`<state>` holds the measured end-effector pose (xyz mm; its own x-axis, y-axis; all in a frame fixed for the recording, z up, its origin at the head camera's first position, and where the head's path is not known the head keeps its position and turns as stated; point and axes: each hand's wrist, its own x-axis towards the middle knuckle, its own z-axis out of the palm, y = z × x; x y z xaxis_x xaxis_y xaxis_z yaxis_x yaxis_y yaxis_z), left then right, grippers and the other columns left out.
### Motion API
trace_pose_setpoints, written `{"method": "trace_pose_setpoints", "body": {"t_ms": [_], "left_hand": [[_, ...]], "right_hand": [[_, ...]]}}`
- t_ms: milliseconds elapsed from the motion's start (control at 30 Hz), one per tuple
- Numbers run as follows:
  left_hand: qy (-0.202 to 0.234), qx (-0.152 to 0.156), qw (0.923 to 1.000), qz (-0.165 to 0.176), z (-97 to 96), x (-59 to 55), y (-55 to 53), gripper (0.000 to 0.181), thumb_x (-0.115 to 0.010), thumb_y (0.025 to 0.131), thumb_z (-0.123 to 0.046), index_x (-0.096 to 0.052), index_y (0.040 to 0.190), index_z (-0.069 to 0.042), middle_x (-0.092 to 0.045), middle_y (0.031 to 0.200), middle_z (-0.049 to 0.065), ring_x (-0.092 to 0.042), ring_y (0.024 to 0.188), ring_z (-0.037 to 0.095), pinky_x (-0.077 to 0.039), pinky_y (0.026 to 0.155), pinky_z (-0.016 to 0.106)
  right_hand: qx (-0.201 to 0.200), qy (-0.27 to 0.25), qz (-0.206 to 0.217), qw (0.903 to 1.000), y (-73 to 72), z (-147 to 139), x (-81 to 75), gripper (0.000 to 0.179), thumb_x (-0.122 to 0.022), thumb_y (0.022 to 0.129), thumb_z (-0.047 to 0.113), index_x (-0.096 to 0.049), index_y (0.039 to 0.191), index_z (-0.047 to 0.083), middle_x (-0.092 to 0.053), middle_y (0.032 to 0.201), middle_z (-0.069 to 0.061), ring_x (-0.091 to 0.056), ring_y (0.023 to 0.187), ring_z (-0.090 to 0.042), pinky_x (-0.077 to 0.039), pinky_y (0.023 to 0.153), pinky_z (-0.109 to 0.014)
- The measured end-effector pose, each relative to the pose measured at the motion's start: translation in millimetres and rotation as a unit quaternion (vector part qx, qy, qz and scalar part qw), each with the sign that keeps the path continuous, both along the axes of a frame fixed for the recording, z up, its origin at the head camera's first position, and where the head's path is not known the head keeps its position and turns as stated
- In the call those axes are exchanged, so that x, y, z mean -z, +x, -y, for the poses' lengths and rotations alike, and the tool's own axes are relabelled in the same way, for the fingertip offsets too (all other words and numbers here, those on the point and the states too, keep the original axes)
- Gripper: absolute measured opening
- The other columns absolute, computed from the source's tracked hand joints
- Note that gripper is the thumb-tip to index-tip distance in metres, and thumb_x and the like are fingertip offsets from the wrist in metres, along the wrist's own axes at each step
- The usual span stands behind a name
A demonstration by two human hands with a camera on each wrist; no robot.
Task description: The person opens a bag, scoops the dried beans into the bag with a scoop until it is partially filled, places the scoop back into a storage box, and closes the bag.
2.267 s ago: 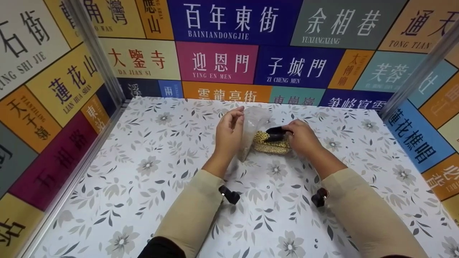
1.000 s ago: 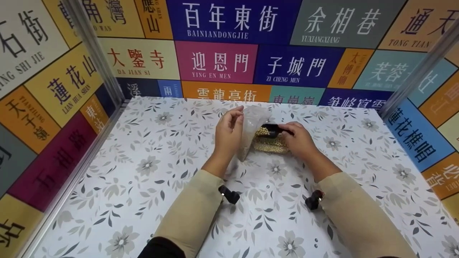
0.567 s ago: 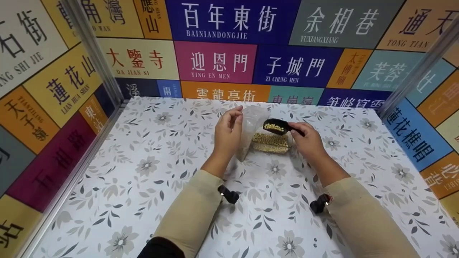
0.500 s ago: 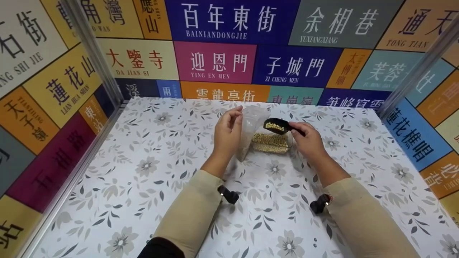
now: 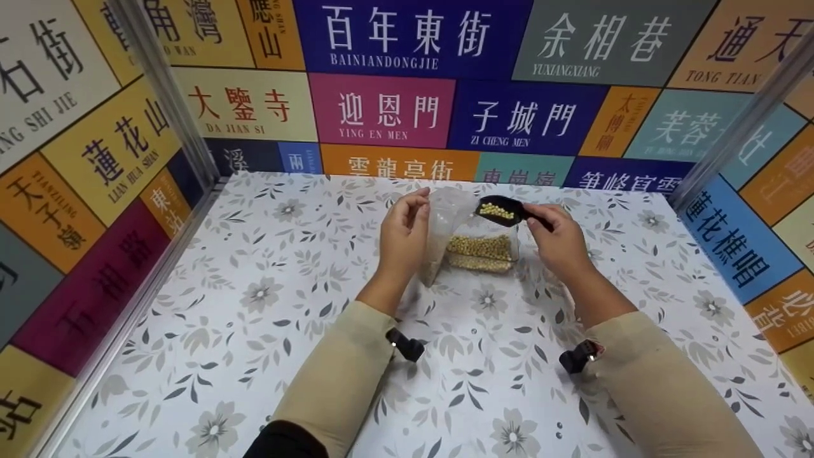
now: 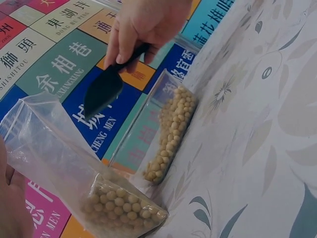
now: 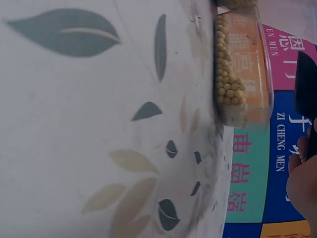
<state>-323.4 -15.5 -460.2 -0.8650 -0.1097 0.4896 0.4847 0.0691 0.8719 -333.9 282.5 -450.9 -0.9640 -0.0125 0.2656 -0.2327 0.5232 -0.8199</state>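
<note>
Head view: box [image 5: 482, 262] near the far edge of the table [image 5: 483, 356], open gap beneath the scoop [image 5: 516, 213]
Right hand [image 5: 561, 238]: pinches the scoop
Left hand [image 5: 404, 235]: upright beside the bag [image 5: 450, 213]; finger grip, cannot tell

- In the head view, the left hand [image 5: 405, 232] hides part of the plastic bag [image 5: 443, 226] from us.
- That bag covers the left end of the container [image 7: 256, 79] there.
- In the left wrist view, we see the scoop's [image 6: 103, 90] underside; the beans in it [image 5: 496, 211] are hidden, and the left edge cuts off the left hand.
- In the right wrist view, the right edge crops the right hand [image 7: 304, 186] and scoop.
</note>
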Motion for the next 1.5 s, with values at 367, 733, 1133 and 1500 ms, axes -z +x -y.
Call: {"method": "trace_pose_setpoints", "body": {"t_ms": [367,733,1133,1500], "left_hand": [[-0.001,-0.003,1.0,-0.005,-1.5,1.0,-0.5,0.014,-0.057,0.112,-0.017,-0.066,0.117,-0.008,-0.069,0.143,0.002,-0.061,0.141,0.014,-0.049,0.12,0.023],[0.007,-0.008,0.9999,0.006,-1.5,-0.1,-0.6,0.015,-0.057,0.112,-0.016,-0.066,0.117,-0.005,-0.069,0.143,0.0,-0.06,0.141,0.013,-0.049,0.12,0.023],[0.011,-0.011,0.9999,0.008,1.6,1.3,-0.8,0.013,-0.057,0.111,-0.016,-0.066,0.116,-0.009,-0.068,0.145,0.003,-0.059,0.143,0.013,-0.049,0.121,0.023],[0.013,0.003,0.9999,-0.004,0.7,0.6,0.4,0.013,-0.057,0.111,-0.017,-0.065,0.117,-0.007,-0.068,0.145,0.003,-0.059,0.143,0.014,-0.049,0.12,0.023]], "right_hand": [[0.016,0.025,-0.034,0.999,9.2,7,-42.3,0.039,-0.054,0.113,0.028,-0.063,0.15,0.017,-0.057,0.148,-0.007,-0.054,0.138,-0.02,-0.048,0.101,-0.012],[-0.031,0.145,-0.106,0.9833,18.7,24,-75.8,0.038,-0.054,0.113,0.025,-0.065,0.148,0.014,-0.058,0.143,-0.009,-0.052,0.137,-0.029,-0.048,0.11,-0.05],[-0.055,0.242,-0.19,0.9499,19.7,32,-96.7,0.034,-0.059,0.11,0.012,-0.068,0.142,0.007,-0.065,0.135,-0.016,-0.056,0.132,-0.04,-0.046,0.114,-0.058],[-0.058,0.242,-0.225,0.9419,21.5,26,-105.4,0.032,-0.062,0.108,0.01,-0.071,0.139,0.006,-0.067,0.13,-0.016,-0.06,0.124,-0.039,-0.049,0.107,-0.057]]}}
